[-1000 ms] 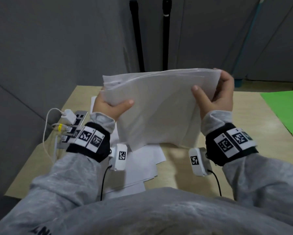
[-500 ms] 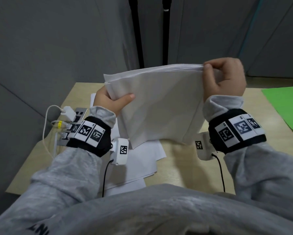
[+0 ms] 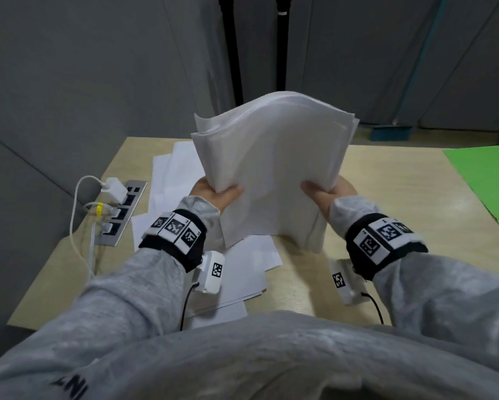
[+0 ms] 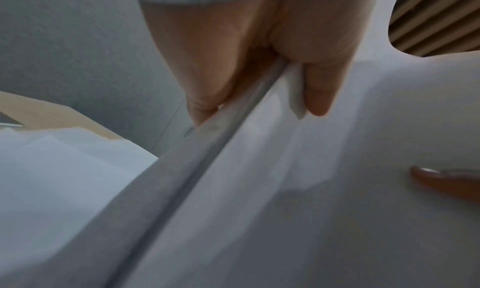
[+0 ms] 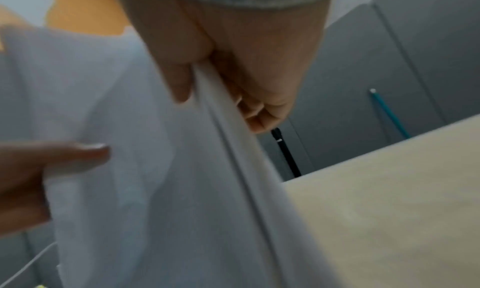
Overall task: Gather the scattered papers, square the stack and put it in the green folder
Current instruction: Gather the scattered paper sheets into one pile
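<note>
Wide beige table [image 3: 386,215], with grey walls [image 3: 98,82] behind and at the left. Green folder [image 3: 487,180] flat on the table's right edge, well apart from the hands. Held upright over the table's middle, a thick white stack [image 3: 274,168], top edge bent and wavy, sheets not even at the upper left corner, lower edge close to the table; touching it or not, cannot tell. Under and left of the stack, loose papers [image 3: 242,272] scattered flat on the table, overlapping each other. Left hand [image 3: 213,194] gripping the stack's left side low down, thumb pressed on the near face, fingers [image 4: 205,99] curled behind, the sheet edges pinched between; seen also in the left wrist view, hand [image 4: 249,46] clamped on the stack [image 4: 311,190]. Right hand [image 3: 326,194] gripping the right side at the same height, thumb in front, the other fingers [image 5: 262,116] curled round the back of the stack [image 5: 155,190], hand [image 5: 233,56] pinching the edge between them. Grey sleeves [image 3: 144,284] and black wristbands [image 3: 176,232] with white marker tags on both arms. At the table's left edge, a metal socket strip [image 3: 121,217] with a white charger [image 3: 112,189] plugged in and white cables [image 3: 78,226] hanging over the edge. Far right behind the table, a teal brush [image 3: 389,131] on the floor against the wall.
</note>
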`<state>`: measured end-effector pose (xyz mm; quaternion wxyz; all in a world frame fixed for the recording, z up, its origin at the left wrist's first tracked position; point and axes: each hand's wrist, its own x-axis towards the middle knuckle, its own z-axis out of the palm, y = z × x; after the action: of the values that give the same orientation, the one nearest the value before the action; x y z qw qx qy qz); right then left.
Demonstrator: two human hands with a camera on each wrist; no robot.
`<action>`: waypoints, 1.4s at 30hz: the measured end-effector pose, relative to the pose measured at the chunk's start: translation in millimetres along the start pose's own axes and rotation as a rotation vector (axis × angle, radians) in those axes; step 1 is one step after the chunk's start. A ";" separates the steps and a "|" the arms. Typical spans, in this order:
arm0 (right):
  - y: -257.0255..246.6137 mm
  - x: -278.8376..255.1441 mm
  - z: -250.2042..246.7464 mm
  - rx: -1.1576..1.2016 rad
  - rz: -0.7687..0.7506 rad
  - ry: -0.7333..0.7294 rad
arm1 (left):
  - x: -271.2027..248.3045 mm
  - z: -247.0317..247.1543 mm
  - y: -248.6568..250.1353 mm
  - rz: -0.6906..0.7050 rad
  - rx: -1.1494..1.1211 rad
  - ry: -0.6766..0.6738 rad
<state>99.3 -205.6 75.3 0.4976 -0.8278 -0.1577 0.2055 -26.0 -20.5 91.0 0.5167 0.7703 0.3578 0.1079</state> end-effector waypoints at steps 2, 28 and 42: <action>-4.0 0.3 0.7 0.120 -0.045 0.103 | 0.0 0.0 4.9 0.030 -0.075 0.091; 24.1 47.6 19.6 -0.021 0.308 -0.007 | 42.2 -69.5 -146.5 -0.408 1.148 -0.130; 75.9 65.9 41.7 -0.242 0.584 -0.136 | 83.4 -54.2 -164.9 -0.554 0.885 -0.132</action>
<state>140.0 -177.8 -21.8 0.3038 -0.8757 0.0300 0.3741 -67.5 108.4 -46.0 0.1728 0.7964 0.5262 -0.2428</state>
